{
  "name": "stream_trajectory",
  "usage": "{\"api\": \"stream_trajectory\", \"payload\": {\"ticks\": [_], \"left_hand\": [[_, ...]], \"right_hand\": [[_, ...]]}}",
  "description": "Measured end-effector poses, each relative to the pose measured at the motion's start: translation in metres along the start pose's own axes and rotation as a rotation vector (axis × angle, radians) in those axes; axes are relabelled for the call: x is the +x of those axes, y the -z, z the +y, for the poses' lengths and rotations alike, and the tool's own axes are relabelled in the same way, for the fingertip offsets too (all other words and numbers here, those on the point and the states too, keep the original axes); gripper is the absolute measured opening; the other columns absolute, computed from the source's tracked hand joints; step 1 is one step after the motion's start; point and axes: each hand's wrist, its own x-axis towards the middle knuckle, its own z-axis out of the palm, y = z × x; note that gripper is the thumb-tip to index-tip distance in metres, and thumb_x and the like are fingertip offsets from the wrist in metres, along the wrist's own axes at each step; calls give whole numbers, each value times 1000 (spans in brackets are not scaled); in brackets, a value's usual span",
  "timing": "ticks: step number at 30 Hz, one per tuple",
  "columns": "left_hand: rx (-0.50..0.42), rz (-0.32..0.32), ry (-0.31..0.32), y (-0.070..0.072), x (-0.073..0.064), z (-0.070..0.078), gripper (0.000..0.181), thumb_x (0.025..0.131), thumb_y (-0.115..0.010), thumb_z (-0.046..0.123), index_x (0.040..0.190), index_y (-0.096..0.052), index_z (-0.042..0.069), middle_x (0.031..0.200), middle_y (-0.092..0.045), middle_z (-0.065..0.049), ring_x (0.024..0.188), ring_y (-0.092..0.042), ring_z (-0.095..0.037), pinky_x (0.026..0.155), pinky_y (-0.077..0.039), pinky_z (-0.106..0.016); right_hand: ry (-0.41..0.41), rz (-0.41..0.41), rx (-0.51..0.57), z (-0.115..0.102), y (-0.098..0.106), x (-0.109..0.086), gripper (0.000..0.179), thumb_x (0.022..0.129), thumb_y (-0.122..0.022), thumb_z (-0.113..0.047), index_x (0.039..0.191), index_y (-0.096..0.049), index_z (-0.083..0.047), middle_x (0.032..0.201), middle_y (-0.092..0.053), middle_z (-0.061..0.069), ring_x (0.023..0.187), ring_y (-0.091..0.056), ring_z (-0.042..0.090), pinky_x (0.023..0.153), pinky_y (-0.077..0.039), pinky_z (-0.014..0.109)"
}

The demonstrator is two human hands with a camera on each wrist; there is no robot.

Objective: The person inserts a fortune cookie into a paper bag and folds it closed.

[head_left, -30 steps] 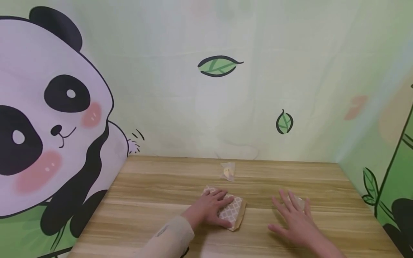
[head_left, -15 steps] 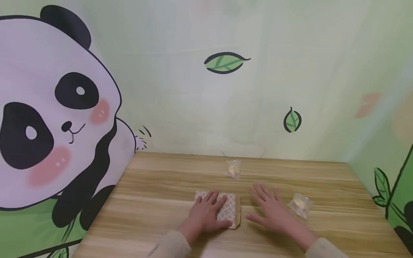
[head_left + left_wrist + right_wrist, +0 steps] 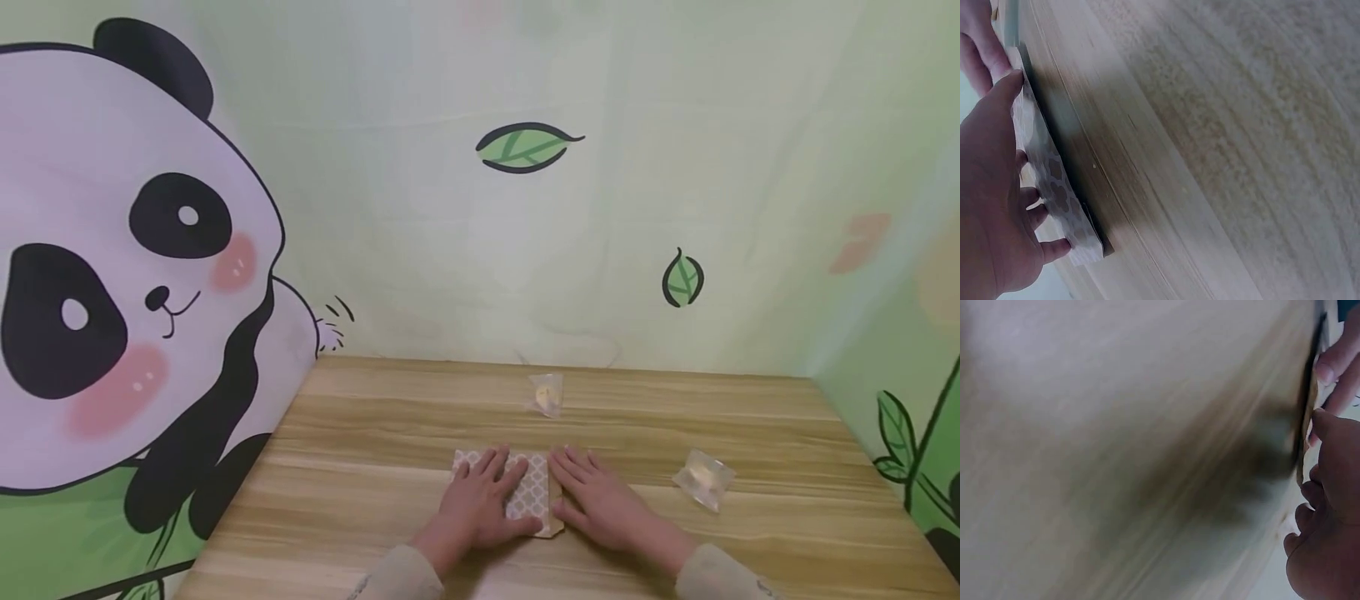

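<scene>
A flat paper bag (image 3: 529, 492), white with a grey lattice pattern and a brown strip along its right side, lies on the wooden table. My left hand (image 3: 474, 506) rests on it with fingers spread, covering its left and middle part. In the left wrist view, the fingers of that hand (image 3: 991, 200) lie over the patterned face of the bag (image 3: 1054, 181). My right hand (image 3: 606, 506), fingers straight, touches the brown strip from the right. The right wrist view shows this hand (image 3: 1338, 500) at the bag's thin brown edge (image 3: 1311, 419), close to the left thumb.
Two small clear packets, each with a pale yellowish piece inside, lie on the table (image 3: 360, 417): one packet (image 3: 547, 395) near the back edge, another packet (image 3: 704, 480) right of my right hand. A backdrop printed with a panda (image 3: 247, 333) and leaves stands behind.
My right hand has moved left, away from the right-hand packet, to the bag's brown strip. The bag has turned a little and lies straighter. My left hand has stayed on it.
</scene>
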Motion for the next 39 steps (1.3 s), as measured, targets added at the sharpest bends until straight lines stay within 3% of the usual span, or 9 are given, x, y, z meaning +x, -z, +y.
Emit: {"api": "stream_trajectory", "payload": {"ticks": [7,13,16,23,29,39], "left_hand": [[-3,3,-35,0,2,-6,102,86,-56,88,168,-37,29,172,-35,-10,157,-36,-30,123,-36,-58],[1,-11,-170,12,13,-15,127,68,-80,85,169,-34,22,172,-37,-6,157,-35,-27,127,-29,-59],[7,-37,-206,18,19,-14,131,64,-88,79,168,-36,18,170,-40,-4,156,-37,-25,128,-28,-58],[19,-90,-190,28,25,-6,126,64,-93,71,165,-41,15,166,-46,-2,152,-43,-21,128,-30,-51],[3,-80,-202,29,28,-6,115,71,-92,65,164,-44,16,161,-51,-3,149,-47,-24,126,-34,-48],[-117,-65,-176,27,25,-9,108,71,-93,52,162,-47,16,153,-55,-5,145,-49,-29,123,-40,-42]], "right_hand": [[66,61,-54,6,-13,-5,64,111,-55,-41,157,-48,3,160,-50,22,148,-45,47,121,-32,68],[36,32,-60,0,-7,-8,63,110,-57,-38,157,-48,4,162,-48,22,150,-44,45,121,-32,67],[26,16,-79,-1,-8,-8,63,111,-55,-39,156,-48,4,163,-47,21,151,-43,42,122,-32,66],[44,94,-145,13,-27,-7,67,109,-56,-45,157,-50,1,163,-48,16,151,-44,35,123,-33,62],[55,104,-135,6,-17,-8,66,109,-57,-43,154,-51,5,160,-51,20,148,-48,40,120,-36,65],[83,140,-174,8,-20,-10,65,109,-56,-46,154,-53,2,159,-53,19,148,-49,38,120,-36,63]]}}
